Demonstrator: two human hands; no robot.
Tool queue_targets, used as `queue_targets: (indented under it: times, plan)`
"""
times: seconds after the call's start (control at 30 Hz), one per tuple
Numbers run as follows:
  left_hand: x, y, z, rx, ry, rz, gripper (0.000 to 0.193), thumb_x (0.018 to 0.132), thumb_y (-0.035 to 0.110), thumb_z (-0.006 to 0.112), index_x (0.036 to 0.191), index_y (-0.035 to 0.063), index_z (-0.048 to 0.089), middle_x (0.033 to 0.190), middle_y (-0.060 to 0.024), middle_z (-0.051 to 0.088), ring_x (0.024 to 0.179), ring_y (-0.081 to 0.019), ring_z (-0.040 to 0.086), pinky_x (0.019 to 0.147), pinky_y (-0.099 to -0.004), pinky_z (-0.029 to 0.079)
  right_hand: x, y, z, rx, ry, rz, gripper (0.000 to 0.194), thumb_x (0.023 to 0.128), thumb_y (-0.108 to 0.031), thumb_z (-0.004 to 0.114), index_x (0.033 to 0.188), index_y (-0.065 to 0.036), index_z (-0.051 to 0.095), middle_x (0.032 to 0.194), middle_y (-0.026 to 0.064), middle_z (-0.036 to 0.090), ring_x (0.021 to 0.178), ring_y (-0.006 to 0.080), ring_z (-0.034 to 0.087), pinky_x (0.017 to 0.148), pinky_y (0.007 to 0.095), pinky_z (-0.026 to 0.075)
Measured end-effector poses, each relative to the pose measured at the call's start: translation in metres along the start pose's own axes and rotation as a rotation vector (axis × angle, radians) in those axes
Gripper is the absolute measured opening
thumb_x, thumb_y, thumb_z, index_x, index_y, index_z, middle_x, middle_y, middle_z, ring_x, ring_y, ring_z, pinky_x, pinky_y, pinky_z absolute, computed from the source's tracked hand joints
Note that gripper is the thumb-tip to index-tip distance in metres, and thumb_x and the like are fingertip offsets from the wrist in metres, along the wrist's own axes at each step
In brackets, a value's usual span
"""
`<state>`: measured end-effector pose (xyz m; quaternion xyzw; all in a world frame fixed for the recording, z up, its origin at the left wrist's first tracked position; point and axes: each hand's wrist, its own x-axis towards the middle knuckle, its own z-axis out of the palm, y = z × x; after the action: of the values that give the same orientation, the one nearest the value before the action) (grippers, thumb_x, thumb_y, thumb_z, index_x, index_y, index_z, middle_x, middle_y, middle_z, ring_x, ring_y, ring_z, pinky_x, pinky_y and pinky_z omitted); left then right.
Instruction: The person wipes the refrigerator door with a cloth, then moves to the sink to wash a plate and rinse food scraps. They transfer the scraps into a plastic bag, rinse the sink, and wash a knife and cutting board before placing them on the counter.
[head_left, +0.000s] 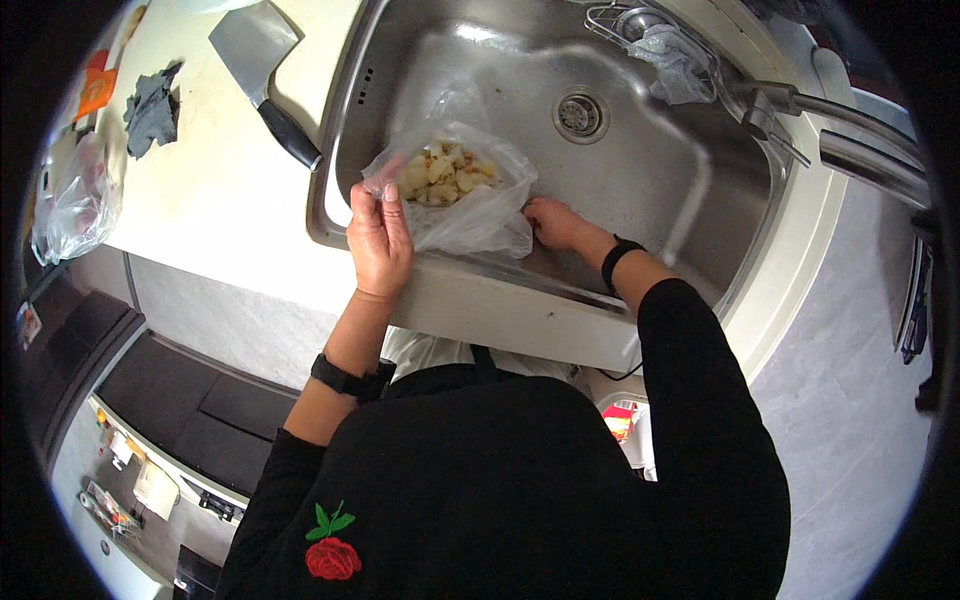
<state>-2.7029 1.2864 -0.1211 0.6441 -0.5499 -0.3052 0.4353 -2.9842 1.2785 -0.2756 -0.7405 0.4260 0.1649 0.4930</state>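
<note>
A thin clear plastic bag (480, 225) lies gathered at the near left of the steel sink, its mouth spread apart. Pale yellowish food pieces (442, 174) show inside it. My left hand (380, 240) pinches the left edge of the bag between thumb and fingers, above the sink's near rim. At the bag's right side is my right hand (553, 223), low in the sink; its fingertips meet the plastic, but whether they grip it is hidden.
A cleaver (255, 56) lies on the counter, handle tip at the sink's left rim (321, 202). Beyond the drain (580, 115), a mesh cloth (671, 64) hangs at a wire rack. The faucet (862, 112) reaches in from the right. A dark rag (153, 111) and plastic bag (79, 199) sit left.
</note>
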Motion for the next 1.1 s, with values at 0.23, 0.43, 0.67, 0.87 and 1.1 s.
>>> queue_targets:
  times: [0.23, 0.43, 0.67, 0.87, 1.1]
  plan:
    - [0.0, 0.003, -0.002, 0.064, 0.012, 0.047, 0.018, 0.1, 0.016, 0.046, 0.112, 0.0039, 0.053, 0.102, -0.0149, 0.068, 0.086, -0.0243, 0.067, 0.076, -0.0314, 0.051, -0.006, -0.002, -0.025, 0.411, -0.295, 0.165, 0.018, 0.076, -0.019, 0.068, 0.082, -0.003, 0.065, 0.077, 0.0073, 0.065, 0.071, 0.0191, 0.062, 0.064, 0.036, 0.052]
    - [0.001, 0.003, -0.002, 0.054, -0.004, -0.022, 0.019, 0.099, 0.017, 0.048, 0.113, 0.0052, 0.054, 0.092, -0.016, 0.066, 0.082, -0.0329, 0.066, 0.072, -0.0351, 0.052, -0.027, -0.029, -0.053, 0.64, -0.401, 0.206, 0.019, 0.078, -0.022, 0.066, 0.083, -0.004, 0.062, 0.076, 0.0036, 0.061, 0.065, 0.0144, 0.059, 0.06, 0.0316, 0.052]
    - [0.0, 0.004, -0.002, 0.046, -0.011, -0.047, 0.021, 0.099, 0.021, 0.047, 0.116, 0.01, 0.054, 0.089, -0.0164, 0.065, 0.08, -0.0375, 0.065, 0.067, -0.0402, 0.051, -0.028, -0.084, -0.104, 0.874, 0.254, 0.036, 0.025, 0.081, -0.02, 0.069, 0.098, -0.002, 0.065, 0.086, 0.0056, 0.064, 0.076, 0.0138, 0.061, 0.069, 0.0284, 0.051]
    - [0.0, 0.0, -0.002, 0.042, -0.034, -0.039, 0.02, 0.1, 0.022, 0.046, 0.113, 0.0091, 0.053, 0.087, -0.0172, 0.065, 0.077, -0.0397, 0.064, 0.065, -0.0431, 0.05, 0.015, -0.112, -0.076, 0.023, 0.665, 0.442, 0.047, 0.08, -0.035, 0.073, 0.111, -0.002, 0.064, 0.1, 0.0177, 0.067, 0.084, 0.0274, 0.065, 0.077, 0.0338, 0.051]
    - [0.003, -0.006, -0.005, -0.158, -0.038, 0.006, 0.019, 0.101, 0.022, 0.044, 0.106, 0.0045, 0.05, 0.094, -0.0165, 0.064, 0.082, -0.0312, 0.062, 0.074, -0.0369, 0.048, 0.008, -0.114, -0.076, 0.361, 0.55, 0.425, 0.023, 0.085, -0.022, 0.063, 0.103, -0.008, 0.066, 0.086, 0.0121, 0.068, 0.073, 0.024, 0.064, 0.069, 0.0338, 0.051]
